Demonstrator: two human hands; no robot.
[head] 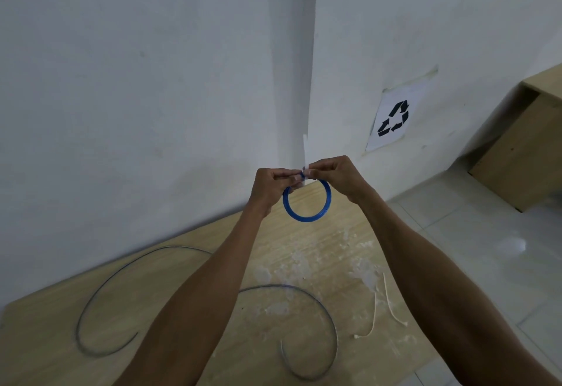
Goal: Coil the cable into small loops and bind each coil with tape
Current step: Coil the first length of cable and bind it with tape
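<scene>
- Blue coil is held up in the air before the wall corner, above the wooden board.
- Left hand pinches the coil's top, fingers curled.
- Right hand pinches at the same spot, on a pale tape strip that stands up from the coil.
- Step judged: binding this coil.
- To do it well: hold the left pinch tight so the turns sit stacked, draw the tape taut, wrap it across all turns, and press the end onto itself.
- Risk: a slack pinch lets the turns spring apart.
- Grey cable lies loose on the board, uncoiled.
</scene>
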